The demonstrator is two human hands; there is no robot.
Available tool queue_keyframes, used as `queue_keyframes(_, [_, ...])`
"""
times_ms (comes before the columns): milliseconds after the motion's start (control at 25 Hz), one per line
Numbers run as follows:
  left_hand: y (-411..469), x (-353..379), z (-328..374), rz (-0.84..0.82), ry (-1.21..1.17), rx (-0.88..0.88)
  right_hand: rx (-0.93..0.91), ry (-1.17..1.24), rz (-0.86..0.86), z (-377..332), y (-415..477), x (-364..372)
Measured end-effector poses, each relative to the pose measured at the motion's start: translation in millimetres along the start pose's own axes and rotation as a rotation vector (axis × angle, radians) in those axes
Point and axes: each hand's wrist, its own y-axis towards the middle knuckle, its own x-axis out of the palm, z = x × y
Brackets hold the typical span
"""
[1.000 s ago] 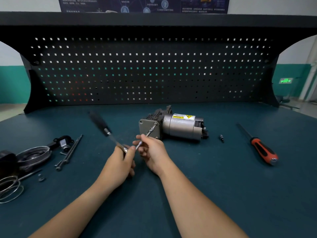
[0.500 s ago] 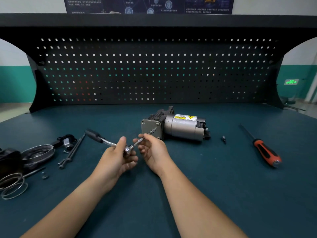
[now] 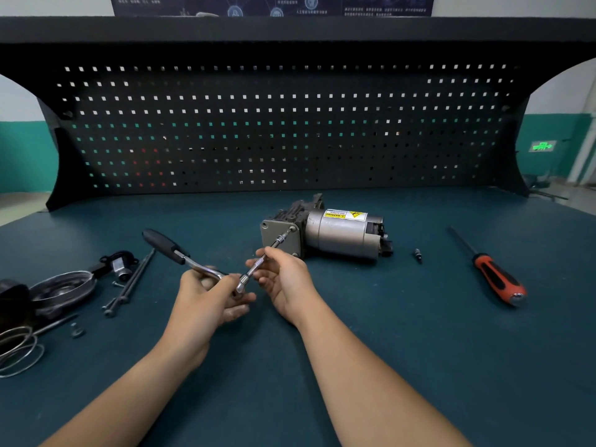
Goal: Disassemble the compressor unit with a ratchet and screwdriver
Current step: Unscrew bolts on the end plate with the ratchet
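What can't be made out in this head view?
Bolt head on the compressor: head view, covered by the socket tip of the extension bar.
Ratchet head: head view, partly behind fingers of the left hand.
Warning label text: head view, too small.
Black part and wire rings: head view, cut off by left edge.
Small bit right of the compressor: head view, too small to identify.

Head camera, wide-angle, single view: worn above and behind left hand (image 3: 206, 295) and right hand (image 3: 285, 280), facing forward and down; fingers (image 3: 263, 279) near, mid-frame; pegboard (image 3: 290, 130) well beyond them.
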Motion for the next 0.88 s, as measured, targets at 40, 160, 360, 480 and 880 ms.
queue_keyframes(40, [-0.4, 0.8, 0.9, -0.006, -0.009, -0.007, -0.003, -0.001, 0.007, -0.2, -0.1, -0.1])
queue_keyframes(160, [-0.5, 3.5, 1.0, -0.004, -0.026, -0.020, -0.010, -0.001, 0.023, -1.0, 0.2, -0.3])
queue_keyframes(360, [2.7, 2.6, -5.0, -0.012, -0.084, -0.025, -0.008, 0.001, 0.040, -0.3, 1.3, -1.1])
queue_keyframes(480, [2.7, 2.8, -9.1, -0.036, -0.061, 0.009, -0.006, 0.005, 0.047, -0.2, 2.4, -1.3])
queue_keyframes(880, [-0.1, -5.2, -8.9, -0.007, 0.671, 0.546, -0.030, 0.015, -0.002, 1.1, -0.8, 0.4])
